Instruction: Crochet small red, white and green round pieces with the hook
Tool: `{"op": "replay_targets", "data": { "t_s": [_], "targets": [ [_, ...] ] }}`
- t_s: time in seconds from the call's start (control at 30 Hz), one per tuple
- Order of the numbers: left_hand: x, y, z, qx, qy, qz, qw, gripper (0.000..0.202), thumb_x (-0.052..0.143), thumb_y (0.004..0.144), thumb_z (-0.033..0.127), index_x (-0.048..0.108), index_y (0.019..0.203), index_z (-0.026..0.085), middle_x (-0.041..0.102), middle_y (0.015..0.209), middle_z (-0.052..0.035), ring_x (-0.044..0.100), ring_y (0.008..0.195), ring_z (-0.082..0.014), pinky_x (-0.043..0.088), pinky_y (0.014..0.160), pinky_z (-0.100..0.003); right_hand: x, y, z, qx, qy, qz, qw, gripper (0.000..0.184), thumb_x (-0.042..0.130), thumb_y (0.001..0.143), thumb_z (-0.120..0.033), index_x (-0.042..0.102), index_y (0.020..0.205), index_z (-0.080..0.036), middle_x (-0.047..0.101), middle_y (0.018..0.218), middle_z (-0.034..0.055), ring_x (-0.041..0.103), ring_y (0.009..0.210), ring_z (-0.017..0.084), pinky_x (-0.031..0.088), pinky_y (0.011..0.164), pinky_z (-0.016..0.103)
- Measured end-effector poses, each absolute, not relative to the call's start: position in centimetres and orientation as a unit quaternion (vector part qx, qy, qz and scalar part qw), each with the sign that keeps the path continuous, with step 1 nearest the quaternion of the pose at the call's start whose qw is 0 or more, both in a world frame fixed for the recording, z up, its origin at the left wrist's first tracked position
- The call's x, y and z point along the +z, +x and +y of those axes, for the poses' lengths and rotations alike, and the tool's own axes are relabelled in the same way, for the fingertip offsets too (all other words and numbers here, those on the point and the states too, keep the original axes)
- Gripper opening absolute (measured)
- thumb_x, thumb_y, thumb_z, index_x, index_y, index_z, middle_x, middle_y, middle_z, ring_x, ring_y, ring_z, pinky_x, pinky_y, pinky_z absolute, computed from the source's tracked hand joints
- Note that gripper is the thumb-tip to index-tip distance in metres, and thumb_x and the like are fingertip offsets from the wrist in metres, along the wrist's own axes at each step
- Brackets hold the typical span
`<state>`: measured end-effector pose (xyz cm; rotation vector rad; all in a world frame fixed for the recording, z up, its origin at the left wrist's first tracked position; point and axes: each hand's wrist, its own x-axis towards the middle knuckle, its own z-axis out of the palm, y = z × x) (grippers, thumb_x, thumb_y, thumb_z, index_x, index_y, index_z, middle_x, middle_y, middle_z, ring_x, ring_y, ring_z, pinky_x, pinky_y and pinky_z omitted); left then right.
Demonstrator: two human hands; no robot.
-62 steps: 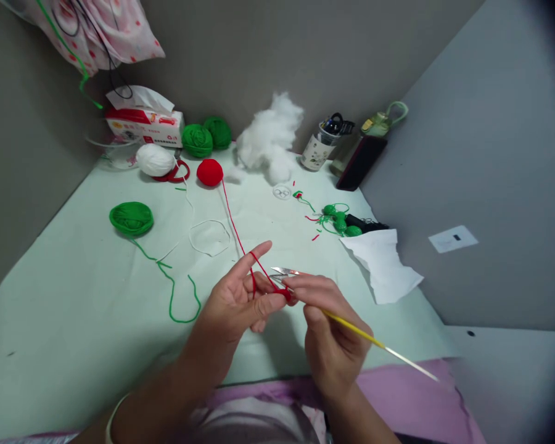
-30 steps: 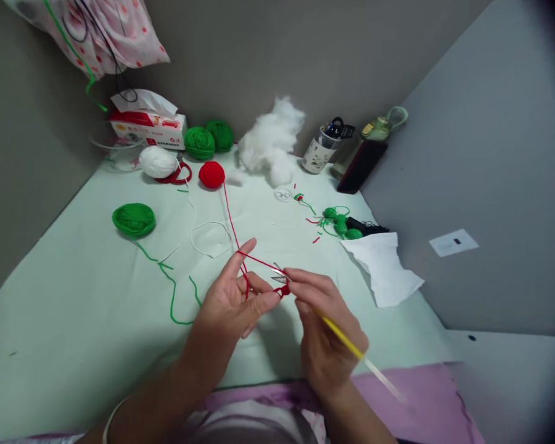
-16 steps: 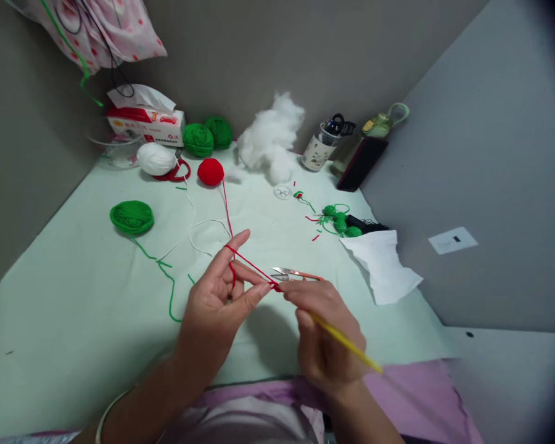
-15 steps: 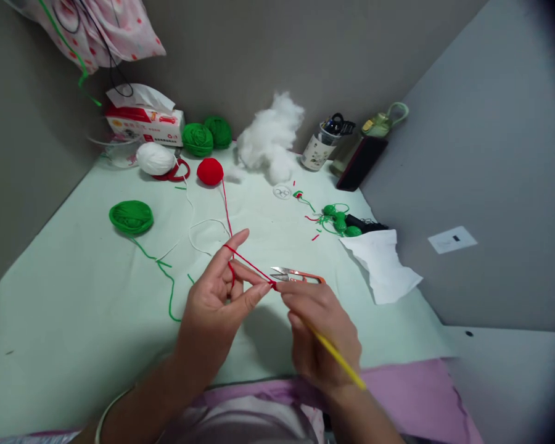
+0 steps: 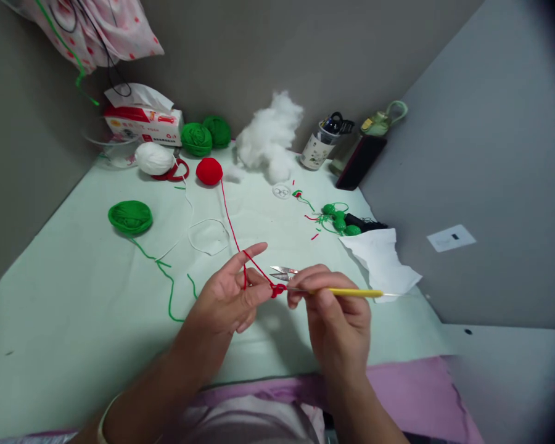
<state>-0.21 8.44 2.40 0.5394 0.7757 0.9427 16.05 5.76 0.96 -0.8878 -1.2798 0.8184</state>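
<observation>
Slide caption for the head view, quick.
Left hand pinches a small red yarn piece; right hand holds a yellow-handled tool to it, red strand leading to the red ball.

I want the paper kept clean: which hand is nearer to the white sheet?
The right. The right hand is left of the white sheet and toward the wearer; the left hand is farther left, beyond the right hand.

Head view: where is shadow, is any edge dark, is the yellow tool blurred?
Head view: soft shadow on the table below the hands; same view: right edge goes black near the top; same view: tool fairly clear, its outer end faint.
</observation>
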Motion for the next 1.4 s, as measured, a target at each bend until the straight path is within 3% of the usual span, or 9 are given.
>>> {"op": "replay_targets", "data": {
  "t_s": [0.13, 0.27, 0.4, 0.53, 0.7, 0.9, 1.07, 1.2, 1.4],
  "targets": [
    [1.7, 0.4, 8.1, 0.433, 0.271, 0.367, 0.777, 0.073, 0.089, 0.077, 0.024, 0.057, 0.143, 0.019, 0.058, 0.071, 0.0077, 0.035, 0.047, -0.003, 0.025, 0.041, -0.016, 0.5, 15.4, 6.1, 0.364, -0.409, -0.55, 0.63, 0.017, 0.064, 0.103, -0.025, 0.08, 0.106, -0.028, 0.081, 0.102, 0.0059, 0.073, 0.099, 0.021, 0.061, 0.077, 0.034],
    [1.5, 0.4, 7.9, 0.431, 0.288, 0.381, 0.765, 0.067, 0.09, 0.078, 0.027, 0.062, 0.139, 0.021, 0.063, 0.077, 0.0052, 0.038, 0.049, -0.0039, 0.026, 0.041, -0.017, 0.8, 15.5, 5.7, 0.344, -0.428, -0.561, 0.619, 0.018, 0.061, 0.104, -0.023, 0.079, 0.104, -0.027, 0.08, 0.095, 0.0049, 0.073, 0.091, 0.021, 0.061, 0.075, 0.035],
    [1.7, 0.5, 7.9, 0.461, 0.282, 0.379, 0.751, 0.063, 0.091, 0.08, 0.03, 0.064, 0.136, 0.021, 0.064, 0.078, 0.005, 0.037, 0.049, -0.0028, 0.025, 0.043, -0.018, 0.6, 15.9, 5.1, 0.162, -0.455, -0.696, 0.531, 0.028, 0.064, 0.1, -0.013, 0.078, 0.118, -0.029, 0.079, 0.105, 0.0062, 0.074, 0.099, 0.022, 0.063, 0.087, 0.039],
    [1.6, 0.7, 7.9, 0.437, 0.238, 0.343, 0.796, 0.065, 0.091, 0.08, 0.033, 0.063, 0.136, 0.015, 0.053, 0.062, 0.0106, 0.028, 0.045, -0.0017, 0.023, 0.043, -0.018, -0.4, 16.0, 4.6, 0.011, -0.442, -0.761, 0.474, 0.049, 0.068, 0.095, -0.006, 0.071, 0.137, -0.032, 0.074, 0.123, 0.0089, 0.073, 0.11, 0.023, 0.063, 0.09, 0.037],
    [1.8, 0.3, 8.3, 0.424, 0.214, 0.345, 0.809, 0.059, 0.09, 0.08, 0.025, 0.066, 0.132, 0.012, 0.054, 0.06, 0.0111, 0.024, 0.042, 0.0003, 0.021, 0.042, -0.017, 0.0, 16.0, 4.8, 0.208, -0.445, -0.636, 0.594, 0.033, 0.06, 0.101, -0.01, 0.077, 0.121, -0.029, 0.076, 0.102, 0.0057, 0.072, 0.091, 0.021, 0.062, 0.082, 0.04],
    [1.6, 0.2, 8.4, 0.454, 0.236, 0.359, 0.781, 0.032, 0.09, 0.08, 0.024, 0.077, 0.109, 0.016, 0.061, 0.068, 0.0075, 0.03, 0.041, 0.002, 0.023, 0.041, -0.016, 1.0, 16.4, 5.6, 0.385, -0.397, -0.492, 0.672, 0.019, 0.062, 0.103, -0.024, 0.081, 0.099, -0.024, 0.072, 0.086, 0.004, 0.065, 0.065, 0.014, 0.056, 0.057, 0.028],
    [1.0, 0.5, 7.9, 0.46, 0.279, 0.379, 0.753, 0.03, 0.088, 0.082, 0.026, 0.079, 0.111, 0.023, 0.067, 0.077, 0.0043, 0.039, 0.048, -0.0006, 0.027, 0.043, -0.015, 0.6, 15.9, 5.9, 0.395, -0.398, -0.515, 0.648, 0.017, 0.065, 0.102, -0.025, 0.081, 0.105, -0.027, 0.079, 0.101, 0.0067, 0.07, 0.085, 0.017, 0.059, 0.065, 0.028],
    [0.9, 0.6, 7.9, 0.469, 0.279, 0.377, 0.749, 0.032, 0.088, 0.083, 0.027, 0.079, 0.114, 0.024, 0.067, 0.079, 0.0041, 0.037, 0.047, -0.0003, 0.027, 0.043, -0.015, 0.4, 15.7, 5.6, 0.316, -0.43, -0.583, 0.613, 0.023, 0.061, 0.103, -0.018, 0.079, 0.111, -0.029, 0.079, 0.101, 0.0049, 0.07, 0.084, 0.018, 0.06, 0.069, 0.031],
    [0.8, 1.0, 7.8, 0.444, 0.221, 0.333, 0.802, 0.046, 0.09, 0.082, 0.033, 0.076, 0.123, 0.017, 0.06, 0.07, 0.0059, 0.031, 0.045, 0.0004, 0.025, 0.043, -0.016, -1.0, 16.0, 4.9, 0.016, -0.444, -0.755, 0.482, 0.052, 0.07, 0.095, -0.009, 0.069, 0.139, -0.036, 0.075, 0.119, 0.0067, 0.074, 0.107, 0.024, 0.065, 0.087, 0.037]
  ]
}}
